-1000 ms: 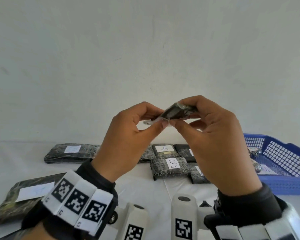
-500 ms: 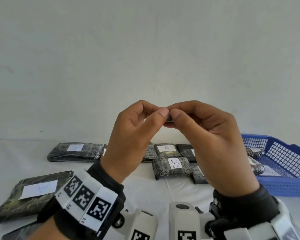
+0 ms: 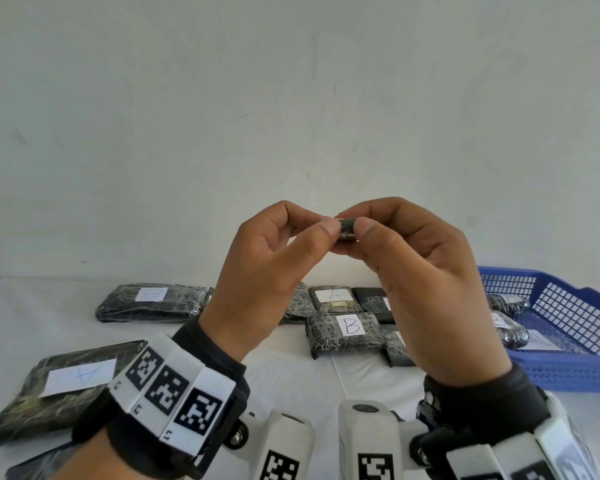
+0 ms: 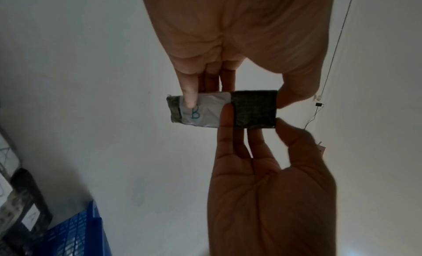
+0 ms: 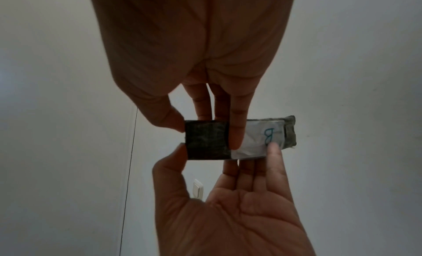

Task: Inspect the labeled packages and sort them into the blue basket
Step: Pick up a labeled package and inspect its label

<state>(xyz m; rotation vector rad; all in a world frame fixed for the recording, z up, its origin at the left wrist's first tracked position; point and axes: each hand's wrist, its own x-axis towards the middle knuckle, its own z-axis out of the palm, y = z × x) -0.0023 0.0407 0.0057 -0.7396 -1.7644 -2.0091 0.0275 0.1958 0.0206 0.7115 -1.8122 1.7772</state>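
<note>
A small dark wrapped package [image 3: 347,230] is held up in front of the wall, and the head view shows only its narrow end. My left hand [image 3: 326,226] pinches it from the left and my right hand [image 3: 359,223] from the right, thumbs toward me and fingers behind. In the left wrist view the package [image 4: 253,110] shows a white label [image 4: 205,112] with a blue B. The right wrist view shows the same package [image 5: 205,140] and label [image 5: 262,135]. The blue basket [image 3: 568,372] stands on the table at the right, below the hands.
Several labelled packages lie on the white table: a B package [image 3: 347,332], an A package [image 3: 333,297], a long one [image 3: 149,303] at the back left and a large A one [image 3: 59,386] at the near left. Wrapped packages [image 3: 510,327] lie in the basket.
The package has been turned in the fingertips from a tilted flat pose to end-on toward my head. Both hands kept hold and stayed raised.
</note>
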